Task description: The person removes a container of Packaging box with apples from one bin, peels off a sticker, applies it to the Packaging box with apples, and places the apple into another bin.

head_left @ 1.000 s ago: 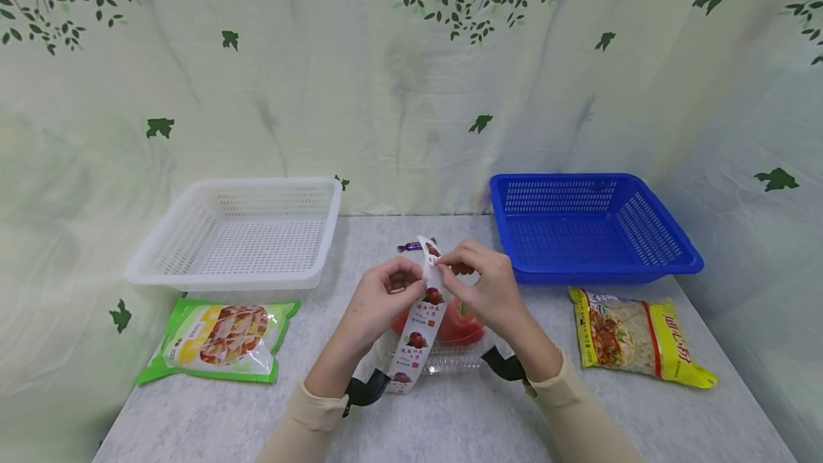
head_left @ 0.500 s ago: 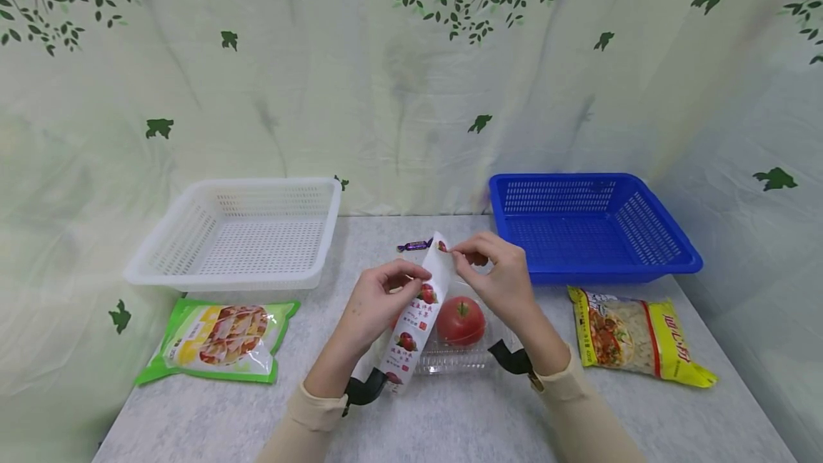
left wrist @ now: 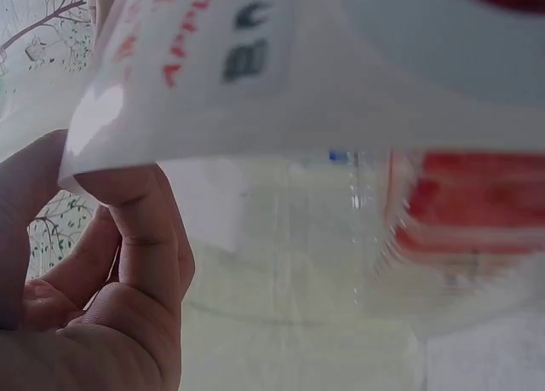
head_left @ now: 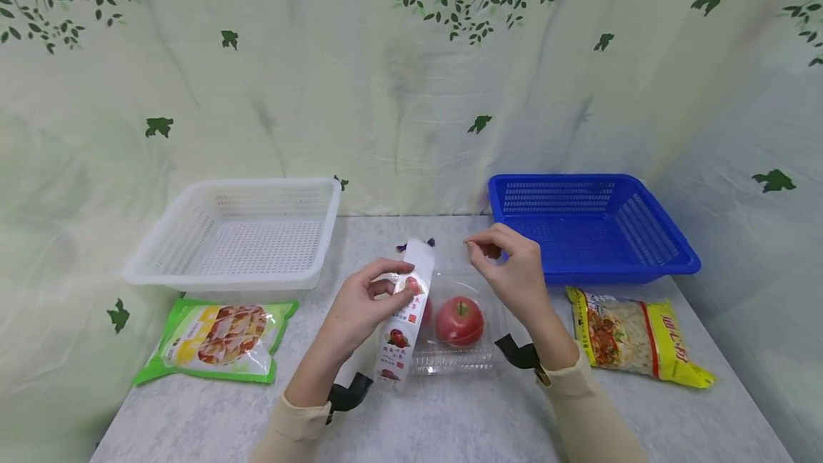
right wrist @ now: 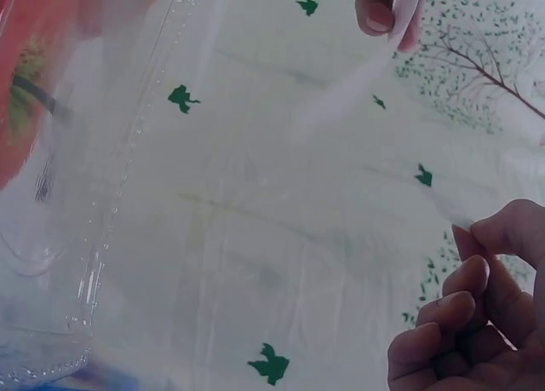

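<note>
Label strip: while I watch from the head view, the long white paper label (head_left: pixel 406 306) with red apple pictures and red print stands nearly upright over the left end of the clear box, its lower end down by the table
Left hand: my left hand (head_left: pixel 360 309) pinches the label's upper part between thumb and fingers (left wrist: pixel 140 238); that grip is closed on the paper
Right hand: my right hand (head_left: pixel 511 274) hangs above the box's far right corner, thumb and forefinger tips pressed together; in the right wrist view a thin clear film seems to run from those fingers (right wrist: pixel 460 323), but I cannot tell for sure that it is pinched
Clear box: the transparent plastic clamshell (head_left: pixel 459 359) lies on the table between both wrists, with a red apple (head_left: pixel 459 321) in plain sight inside it
Change: half a second ago the right hand held the label's top end; now that hand is off the label and the strip has swung left, hiding most of the purple candy (head_left: pixel 429 241) behind it
Materials: glossy paper strip, ribbed see-through plastic, smooth round fruit, speckled grey table (head_left: pixel 450 420)
Surroundings: white mesh basket (head_left: pixel 238 234) and green snack bag (head_left: pixel 215 341) at left, blue mesh basket (head_left: pixel 588 227) and yellow snack bag (head_left: pixel 636 334) at right
</note>
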`<state>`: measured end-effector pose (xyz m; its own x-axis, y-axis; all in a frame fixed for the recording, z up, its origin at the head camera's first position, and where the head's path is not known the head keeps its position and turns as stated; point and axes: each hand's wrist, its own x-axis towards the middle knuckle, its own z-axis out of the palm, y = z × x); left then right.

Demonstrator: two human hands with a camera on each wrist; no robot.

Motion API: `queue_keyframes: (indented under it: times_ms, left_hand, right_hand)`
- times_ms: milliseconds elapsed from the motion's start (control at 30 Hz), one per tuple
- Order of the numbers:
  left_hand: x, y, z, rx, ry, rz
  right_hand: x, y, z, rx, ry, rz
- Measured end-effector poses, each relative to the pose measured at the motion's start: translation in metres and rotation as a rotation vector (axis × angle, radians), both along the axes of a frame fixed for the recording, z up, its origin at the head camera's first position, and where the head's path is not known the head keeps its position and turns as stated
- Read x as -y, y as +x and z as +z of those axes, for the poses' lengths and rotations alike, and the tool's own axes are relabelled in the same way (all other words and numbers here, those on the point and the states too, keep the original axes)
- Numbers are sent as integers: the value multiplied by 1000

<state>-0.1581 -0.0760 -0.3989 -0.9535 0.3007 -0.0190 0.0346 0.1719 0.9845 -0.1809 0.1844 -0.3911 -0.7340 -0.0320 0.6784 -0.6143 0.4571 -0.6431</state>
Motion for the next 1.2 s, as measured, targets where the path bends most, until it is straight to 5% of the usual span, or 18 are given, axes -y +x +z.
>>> queue_keyframes:
  times_ms: [333, 567, 800, 1033, 1200]
  left_hand:
    - [43, 28, -1, 87, 44, 104]
    - [71, 44, -11, 160, 138, 78]
    - [86, 30, -48, 251, 49, 49]
    - [91, 13, -93, 261, -54, 37]
    - [87, 13, -103, 198, -226, 77]
  right_hand:
    - [0, 1, 0, 60, 0, -10]
    - [-1, 1, 0, 61, -8, 1]
    - [-2, 1, 2, 57, -7, 2]
    - [-2, 1, 1, 87, -15, 8]
    - [-2, 1, 3, 94, -12, 7]
